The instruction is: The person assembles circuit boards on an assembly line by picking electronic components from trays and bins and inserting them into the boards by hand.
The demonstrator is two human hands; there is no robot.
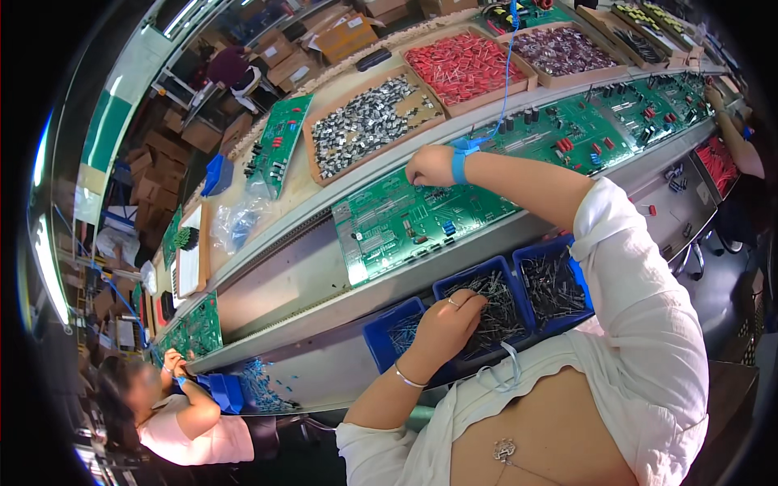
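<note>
Left hand [448, 320], fingers curled, digs into thin grey wire-leaded parts in the middle blue plastic bin [486, 279]. At 12 o'clock from it, right hand [431, 165], blue wrist strap on, fingertips pinched together and pressed on the flat green printed circuit board [405, 223] on the grey metal conveyor rail; whatever it pinches is too small to see. Beyond, at 11 o'clock, a shallow cardboard tray of shiny black-silver cylindrical capacitors [365, 121].

Left hand [448, 317] curled low; right hand [430, 166] outstretched, fingers pinched
</note>
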